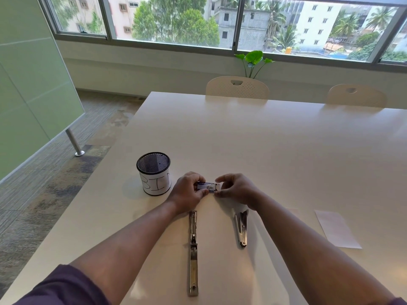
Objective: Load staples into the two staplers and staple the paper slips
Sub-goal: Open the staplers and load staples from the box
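Note:
A small blue-and-white staple box (207, 187) is held just above the white table (275, 146). My left hand (188, 191) grips its left end. My right hand (236, 190) pinches its right end with thumb and fingers. One metal stapler (193, 254) lies unfolded flat and long in front of me, between my forearms. A second stapler (241, 227) lies to its right, partly opened in a narrow V, its far end hidden under my right wrist. White paper slips (337, 228) lie at the right, past my right forearm.
A black mesh cup (154, 173) with a white label reading BIN stands left of my hands. Two white chairs (237, 88) stand at the table's far side. The table's left edge drops to carpeted floor; a green panel stands further left.

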Action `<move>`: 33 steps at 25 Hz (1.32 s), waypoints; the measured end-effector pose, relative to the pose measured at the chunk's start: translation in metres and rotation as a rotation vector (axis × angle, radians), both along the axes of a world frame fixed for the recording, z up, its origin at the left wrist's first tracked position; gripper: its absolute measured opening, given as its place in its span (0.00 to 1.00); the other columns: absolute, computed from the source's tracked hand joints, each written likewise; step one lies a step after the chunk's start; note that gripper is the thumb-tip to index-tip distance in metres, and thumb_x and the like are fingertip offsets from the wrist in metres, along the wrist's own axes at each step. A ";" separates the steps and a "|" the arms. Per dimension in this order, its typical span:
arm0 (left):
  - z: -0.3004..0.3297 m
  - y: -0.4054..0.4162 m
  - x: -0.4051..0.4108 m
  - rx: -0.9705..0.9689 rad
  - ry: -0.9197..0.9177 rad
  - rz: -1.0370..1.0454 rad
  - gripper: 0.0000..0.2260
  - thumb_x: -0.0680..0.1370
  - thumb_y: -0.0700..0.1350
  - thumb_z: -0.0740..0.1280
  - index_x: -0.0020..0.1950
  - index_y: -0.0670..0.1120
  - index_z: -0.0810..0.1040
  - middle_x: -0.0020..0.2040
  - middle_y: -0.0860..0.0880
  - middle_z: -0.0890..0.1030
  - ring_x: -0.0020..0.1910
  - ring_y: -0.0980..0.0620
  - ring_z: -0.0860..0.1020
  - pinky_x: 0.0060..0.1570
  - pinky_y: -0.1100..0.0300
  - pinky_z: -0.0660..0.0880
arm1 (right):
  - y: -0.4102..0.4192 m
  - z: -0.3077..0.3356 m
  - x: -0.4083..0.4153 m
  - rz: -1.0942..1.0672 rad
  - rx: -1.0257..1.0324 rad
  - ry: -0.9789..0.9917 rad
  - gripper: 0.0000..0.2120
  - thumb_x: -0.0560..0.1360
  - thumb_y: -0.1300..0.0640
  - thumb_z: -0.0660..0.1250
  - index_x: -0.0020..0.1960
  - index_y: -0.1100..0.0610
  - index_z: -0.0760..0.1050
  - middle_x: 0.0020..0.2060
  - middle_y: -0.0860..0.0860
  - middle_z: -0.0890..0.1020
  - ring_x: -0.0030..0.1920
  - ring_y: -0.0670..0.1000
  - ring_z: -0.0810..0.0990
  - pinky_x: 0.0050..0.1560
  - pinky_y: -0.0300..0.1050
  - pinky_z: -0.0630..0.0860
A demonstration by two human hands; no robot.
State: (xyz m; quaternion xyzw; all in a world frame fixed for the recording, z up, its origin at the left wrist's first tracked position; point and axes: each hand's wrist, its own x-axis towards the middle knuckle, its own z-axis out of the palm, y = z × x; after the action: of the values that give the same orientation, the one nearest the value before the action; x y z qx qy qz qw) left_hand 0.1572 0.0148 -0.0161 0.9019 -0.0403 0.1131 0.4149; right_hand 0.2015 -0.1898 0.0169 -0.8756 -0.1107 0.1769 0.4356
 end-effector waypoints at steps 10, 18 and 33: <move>-0.008 -0.001 0.003 0.089 0.010 -0.048 0.13 0.74 0.52 0.75 0.58 0.54 0.85 0.52 0.58 0.79 0.59 0.51 0.74 0.62 0.50 0.75 | -0.005 0.005 -0.005 -0.016 0.059 0.030 0.10 0.74 0.53 0.76 0.56 0.48 0.84 0.45 0.49 0.86 0.41 0.44 0.79 0.41 0.40 0.76; -0.005 -0.002 0.002 0.085 0.006 -0.048 0.12 0.74 0.50 0.75 0.57 0.52 0.86 0.52 0.56 0.79 0.58 0.50 0.76 0.62 0.51 0.76 | -0.002 0.004 -0.009 -0.127 0.165 0.060 0.08 0.75 0.65 0.65 0.46 0.56 0.83 0.38 0.52 0.82 0.36 0.49 0.76 0.33 0.43 0.73; 0.000 -0.003 -0.001 0.074 0.011 -0.052 0.13 0.74 0.48 0.76 0.58 0.49 0.86 0.53 0.51 0.81 0.58 0.47 0.77 0.61 0.49 0.76 | 0.006 0.000 -0.010 -0.132 0.120 -0.026 0.02 0.75 0.58 0.74 0.45 0.57 0.85 0.37 0.50 0.83 0.36 0.47 0.78 0.35 0.41 0.75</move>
State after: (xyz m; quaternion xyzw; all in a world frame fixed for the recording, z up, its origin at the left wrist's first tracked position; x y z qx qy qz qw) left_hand 0.1567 0.0114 -0.0164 0.9159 -0.0654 0.0956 0.3843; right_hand 0.1914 -0.1836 0.0166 -0.8554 -0.0689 0.1298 0.4967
